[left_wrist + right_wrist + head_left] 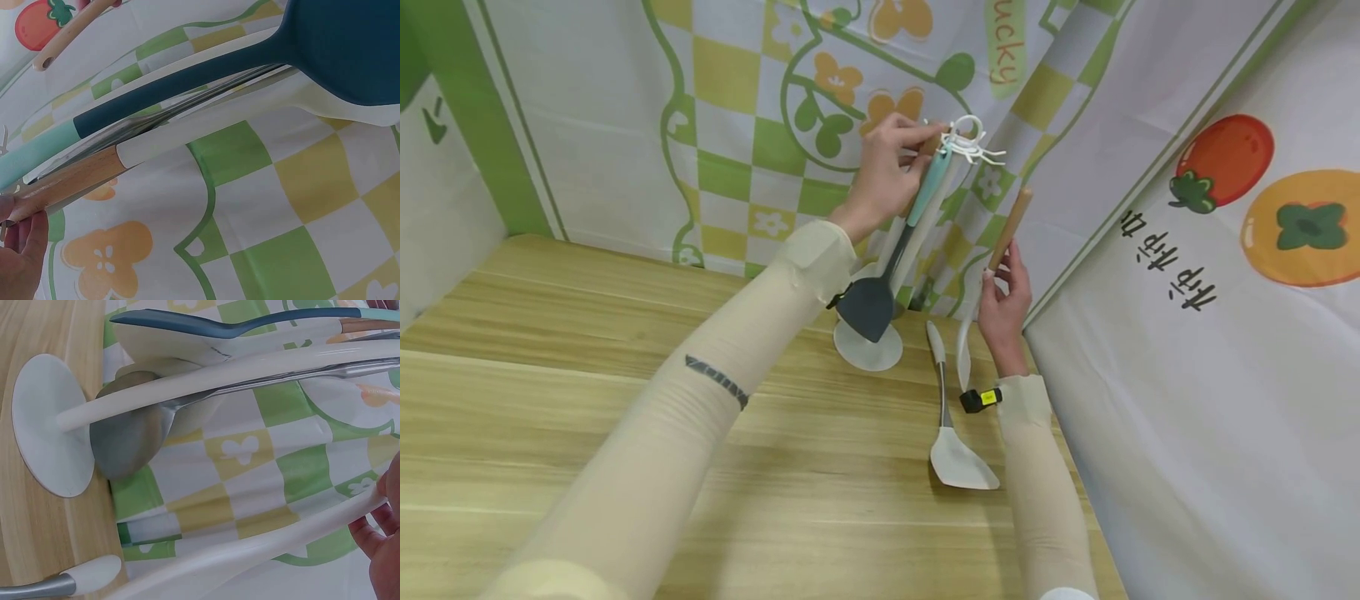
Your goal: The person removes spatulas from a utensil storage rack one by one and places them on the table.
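Observation:
My left hand (889,171) is raised at the top of a white utensil stand (970,150). It pinches the wooden handle (69,181) of a white-necked utensil near its end, by the hooks. In front of that hangs a turner (868,304) with a teal handle and dark blue blade. A steel ladle (131,425) also hangs there, partly behind the stand's post. To the right, my right hand (1006,308) holds a white utensil (965,358) with a wooden handle, tilted, handle end up; its head shows too little to name.
A white turner (961,462) with a steel neck lies on the wooden table (805,500), near its right edge. The stand's round base (880,354) is at the table's back. A patterned curtain (722,142) hangs behind, and a white printed cloth (1187,375) at the right.

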Tool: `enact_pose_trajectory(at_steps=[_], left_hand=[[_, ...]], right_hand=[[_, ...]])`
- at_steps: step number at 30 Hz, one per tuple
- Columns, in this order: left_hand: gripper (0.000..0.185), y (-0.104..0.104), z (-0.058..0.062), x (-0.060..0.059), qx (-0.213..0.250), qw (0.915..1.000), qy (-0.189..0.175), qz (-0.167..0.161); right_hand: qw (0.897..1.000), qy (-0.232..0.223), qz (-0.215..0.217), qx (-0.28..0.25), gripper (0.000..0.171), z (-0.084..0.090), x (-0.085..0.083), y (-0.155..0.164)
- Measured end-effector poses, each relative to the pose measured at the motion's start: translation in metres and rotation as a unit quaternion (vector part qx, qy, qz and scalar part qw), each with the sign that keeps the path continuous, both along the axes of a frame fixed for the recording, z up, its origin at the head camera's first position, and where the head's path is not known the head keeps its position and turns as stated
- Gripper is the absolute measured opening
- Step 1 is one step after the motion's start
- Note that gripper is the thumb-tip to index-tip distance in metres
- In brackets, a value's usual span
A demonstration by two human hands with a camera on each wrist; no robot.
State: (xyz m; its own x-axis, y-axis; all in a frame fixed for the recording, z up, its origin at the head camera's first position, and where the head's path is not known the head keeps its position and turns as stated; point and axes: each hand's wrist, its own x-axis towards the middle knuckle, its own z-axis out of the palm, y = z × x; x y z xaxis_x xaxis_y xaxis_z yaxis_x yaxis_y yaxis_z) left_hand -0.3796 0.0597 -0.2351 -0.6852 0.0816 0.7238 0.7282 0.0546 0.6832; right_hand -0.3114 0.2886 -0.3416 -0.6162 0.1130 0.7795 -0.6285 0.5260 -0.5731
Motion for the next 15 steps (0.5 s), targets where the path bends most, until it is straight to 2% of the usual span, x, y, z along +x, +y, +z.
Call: enact_pose_trajectory(at_steps=[9, 15], left_hand=[[0.036, 0.000, 0.000, 0.000, -0.001, 1.0000, -0.006, -0.002], [0.037, 0.000, 0.000, 0.000, 0.004, 1.0000, -0.007, -0.004]], right_hand=[[1.000, -0.004, -0.005, 0.000, 0.055, -0.011, -0.006, 0.010], [1.000, -0.021, 0.002, 0.008, 0.054, -0.006, 0.006, 0.008]])
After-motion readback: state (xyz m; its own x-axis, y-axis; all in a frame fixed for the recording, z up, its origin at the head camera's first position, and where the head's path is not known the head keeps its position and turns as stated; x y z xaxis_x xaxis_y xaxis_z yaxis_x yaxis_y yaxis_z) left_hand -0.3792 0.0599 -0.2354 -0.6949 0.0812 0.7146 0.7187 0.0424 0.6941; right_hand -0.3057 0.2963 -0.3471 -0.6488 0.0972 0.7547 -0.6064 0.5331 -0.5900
